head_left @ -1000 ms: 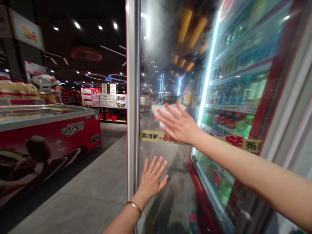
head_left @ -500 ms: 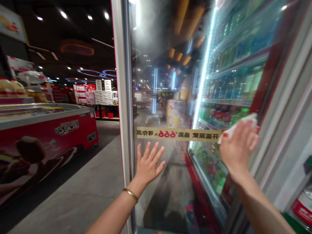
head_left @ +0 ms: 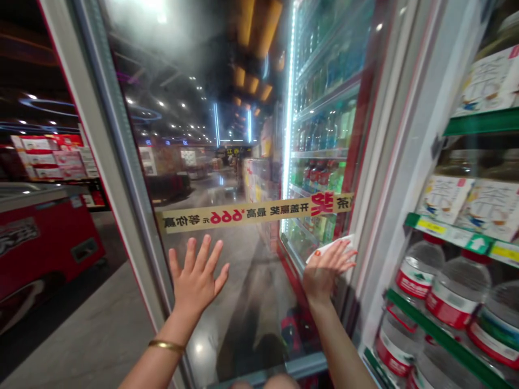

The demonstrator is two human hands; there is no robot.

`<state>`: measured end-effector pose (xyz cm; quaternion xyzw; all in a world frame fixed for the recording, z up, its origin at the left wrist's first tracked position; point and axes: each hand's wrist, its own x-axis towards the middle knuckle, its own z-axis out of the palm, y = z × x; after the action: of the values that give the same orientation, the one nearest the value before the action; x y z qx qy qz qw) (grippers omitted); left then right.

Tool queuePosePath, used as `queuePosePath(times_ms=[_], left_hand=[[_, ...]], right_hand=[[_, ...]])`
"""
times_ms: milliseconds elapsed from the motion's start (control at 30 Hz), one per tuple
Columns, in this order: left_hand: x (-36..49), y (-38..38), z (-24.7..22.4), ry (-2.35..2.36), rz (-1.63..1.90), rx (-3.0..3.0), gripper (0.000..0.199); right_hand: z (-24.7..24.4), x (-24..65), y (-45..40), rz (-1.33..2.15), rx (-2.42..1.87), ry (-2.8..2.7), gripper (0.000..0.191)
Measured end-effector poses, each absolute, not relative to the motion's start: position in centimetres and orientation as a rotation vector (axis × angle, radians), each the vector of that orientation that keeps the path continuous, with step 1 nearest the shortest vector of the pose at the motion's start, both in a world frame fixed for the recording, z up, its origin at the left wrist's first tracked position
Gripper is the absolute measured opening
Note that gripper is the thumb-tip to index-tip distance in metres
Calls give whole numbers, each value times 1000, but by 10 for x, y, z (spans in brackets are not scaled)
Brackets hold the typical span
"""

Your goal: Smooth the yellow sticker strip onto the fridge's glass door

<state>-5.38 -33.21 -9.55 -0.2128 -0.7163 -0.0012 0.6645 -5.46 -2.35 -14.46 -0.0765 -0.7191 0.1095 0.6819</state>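
A glass door (head_left: 243,281) with a pale frame stands in front of me, crossed by a yellow strip (head_left: 259,212) of printed characters. My left hand (head_left: 197,278), with a gold bangle on its wrist, lies spread against the lower left of the glass and holds nothing. Near the door's right side, my right hand (head_left: 327,269) presses a white cloth (head_left: 344,243) to the glass below the strip. The cloth's edge shows past the fingers, and the palm side is hidden.
Shelves (head_left: 438,335) of large bottles and boxed goods stand close on the right. Lit drink shelves show in the glass. A red freezer chest (head_left: 44,237) is on the left, with stacked boxes (head_left: 48,156) behind it.
The view has turned right, showing more of the right shelves. My right hand has moved down with the cloth, from the strip's level to below it. My left hand remains spread on the glass.
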Motion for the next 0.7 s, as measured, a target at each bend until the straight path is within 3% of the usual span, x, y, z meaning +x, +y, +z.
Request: queuePosePath(times_ms=[133, 233, 433, 600, 700], left_hand=[[-55, -334, -96, -1625, -2, -484, 81], [-56, -334, -97, -1630, -15, -478, 82], [-58, -334, -99, -1640, -41, -481, 84], [-60, -334, -102, -1646, -46, -479, 82], [-64, -334, -104, -1652, -61, -468, 82]], right_hand=[[-164, -57, -79, 142, 163, -1765, 84], [-175, -47, -74, 109, 208, -1777, 80], [-109, -61, -18, 233, -127, -1771, 76], [-118, -59, -57, -43, 479, -1833, 81], [-112, -47, -31, -13, 443, -1787, 80]])
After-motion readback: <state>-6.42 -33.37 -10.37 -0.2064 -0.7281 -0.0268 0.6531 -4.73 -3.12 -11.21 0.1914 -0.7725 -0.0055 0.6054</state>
